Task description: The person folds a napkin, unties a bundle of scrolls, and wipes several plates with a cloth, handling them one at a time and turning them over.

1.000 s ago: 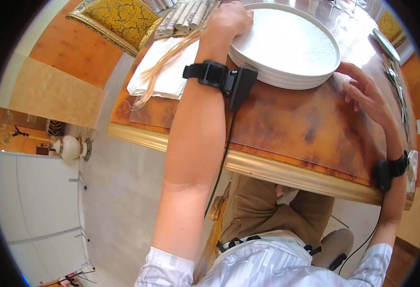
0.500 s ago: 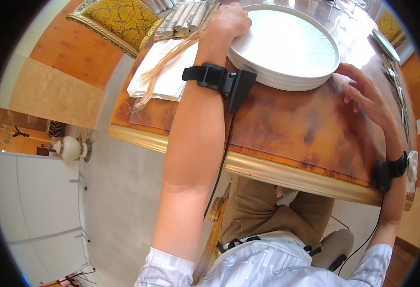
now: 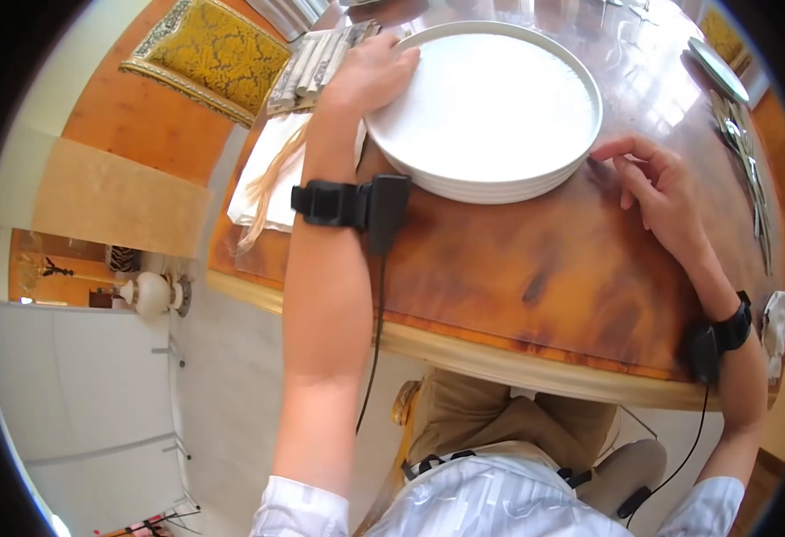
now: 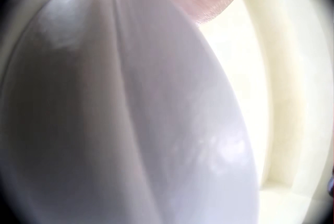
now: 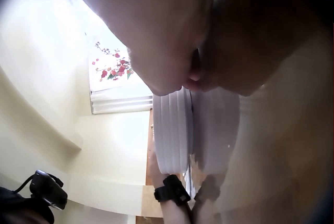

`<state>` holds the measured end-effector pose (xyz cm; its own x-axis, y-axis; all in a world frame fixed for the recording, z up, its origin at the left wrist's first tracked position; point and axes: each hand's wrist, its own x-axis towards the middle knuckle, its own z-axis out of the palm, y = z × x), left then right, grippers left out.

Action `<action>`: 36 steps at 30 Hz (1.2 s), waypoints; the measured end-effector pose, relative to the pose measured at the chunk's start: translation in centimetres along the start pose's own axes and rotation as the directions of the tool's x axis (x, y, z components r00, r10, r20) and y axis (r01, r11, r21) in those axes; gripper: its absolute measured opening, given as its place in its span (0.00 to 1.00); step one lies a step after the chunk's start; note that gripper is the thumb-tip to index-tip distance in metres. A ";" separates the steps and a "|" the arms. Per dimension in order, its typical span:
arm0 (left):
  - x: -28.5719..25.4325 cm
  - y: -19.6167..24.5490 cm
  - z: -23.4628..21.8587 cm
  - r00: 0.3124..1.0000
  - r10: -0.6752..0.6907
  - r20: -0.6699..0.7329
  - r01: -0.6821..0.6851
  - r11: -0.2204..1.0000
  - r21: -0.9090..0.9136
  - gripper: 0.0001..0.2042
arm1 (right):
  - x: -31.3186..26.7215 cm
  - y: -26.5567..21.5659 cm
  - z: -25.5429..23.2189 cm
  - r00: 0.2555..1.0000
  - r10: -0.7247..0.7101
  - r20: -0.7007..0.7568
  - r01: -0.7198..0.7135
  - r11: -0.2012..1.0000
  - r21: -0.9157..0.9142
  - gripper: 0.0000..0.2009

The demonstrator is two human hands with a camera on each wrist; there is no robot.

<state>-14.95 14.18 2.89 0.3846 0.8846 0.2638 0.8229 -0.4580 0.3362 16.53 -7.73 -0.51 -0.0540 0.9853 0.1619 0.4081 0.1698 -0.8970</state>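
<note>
A stack of several round white plates, rimmed and shallow, sits on the glossy brown table. My left hand grips its left edge, the thumb at the upper rim and the other fingers mostly hidden. Close up in the left wrist view, the pale curved sides of the plates fill the picture. Across the stack, my right hand reaches with its index fingertip right at the plates' side; its other fingers bend loosely. Layered plate edges show below that hand in the right wrist view.
Left of the plates lie white napkins with a tan tassel across them, and rolled patterned napkins behind. Cutlery and another plate are at the right. The gilded table edge runs in front.
The plate stack has slid left and toward the body, now close to the napkins. Both hands have travelled with it, and the head view has shifted slightly.
</note>
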 end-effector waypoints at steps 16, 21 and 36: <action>-0.5 1.5 -0.4 1.000 -0.006 0.016 0.008 0.994 -0.109 0.19 | 0.2 0.3 -1.1 0.988 -0.141 -0.060 0.145 0.987 0.066 0.07; -0.5 1.9 -0.2 0.993 -0.096 0.073 0.111 0.964 -0.241 0.17 | 0.3 0.5 -1.1 0.986 -0.145 -0.079 0.153 0.982 0.109 0.11; -0.8 2.6 -0.4 0.981 -0.146 0.127 0.182 0.920 -0.347 0.15 | 0.6 -0.5 -1.2 0.990 0.138 -0.035 -0.123 0.950 0.287 0.10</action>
<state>-13.30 12.29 3.93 0.3104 0.9459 0.0948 0.6818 -0.2910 0.6712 17.34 -7.21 0.52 0.0346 0.9981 0.0504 0.1329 0.0454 -0.9901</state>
